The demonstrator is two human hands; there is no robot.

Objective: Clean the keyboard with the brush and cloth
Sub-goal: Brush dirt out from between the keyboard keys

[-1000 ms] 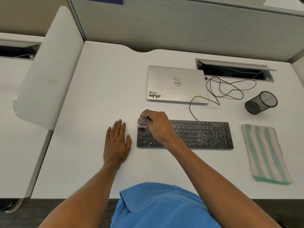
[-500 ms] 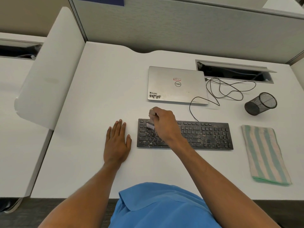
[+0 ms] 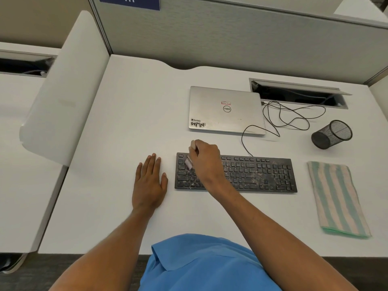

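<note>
A black keyboard (image 3: 258, 174) speckled with dust lies on the white desk (image 3: 130, 114). My right hand (image 3: 204, 160) grips a small brush (image 3: 189, 163) whose pale bristles touch the keys at the keyboard's left end; its handle tip sticks out above my fingers. My left hand (image 3: 150, 183) lies flat on the desk just left of the keyboard, fingers straight. A green and beige striped cloth (image 3: 336, 198) lies folded to the right of the keyboard.
A closed silver laptop (image 3: 225, 110) sits behind the keyboard, with a black cable (image 3: 283, 116) coiled to its right. A black mesh cup (image 3: 331, 134) lies tipped over at the right. A cable slot (image 3: 298, 95) opens at the back.
My right hand swept the brush from the keyboard's left edge a little to the right, then back toward the left keys. My left hand stayed flat.
</note>
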